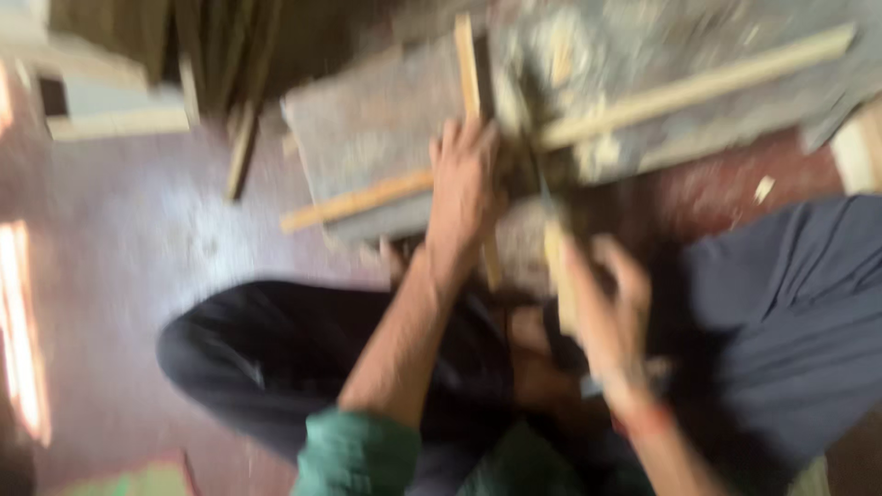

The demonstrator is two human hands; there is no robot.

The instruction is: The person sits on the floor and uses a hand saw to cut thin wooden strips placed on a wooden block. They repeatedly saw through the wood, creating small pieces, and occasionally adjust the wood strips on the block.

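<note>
The view is strongly blurred. My left hand (466, 188) lies palm down on a thin upright wooden strip (467, 64) where it crosses a long slanted wooden strip (698, 87), pressing them onto a grey board (367, 119). My right hand (602, 303) grips a pale wooden handle (558, 266), whose working end near the crossing of the strips is too blurred to name. I sit on the floor with my legs in dark trousers (276, 358) folded under my arms.
The grey board rests on a reddish floor (138, 276) dusted with pale sawdust. More wooden pieces and a box-like frame (110, 101) lie at the upper left. A pale block (859, 152) sits at the right edge.
</note>
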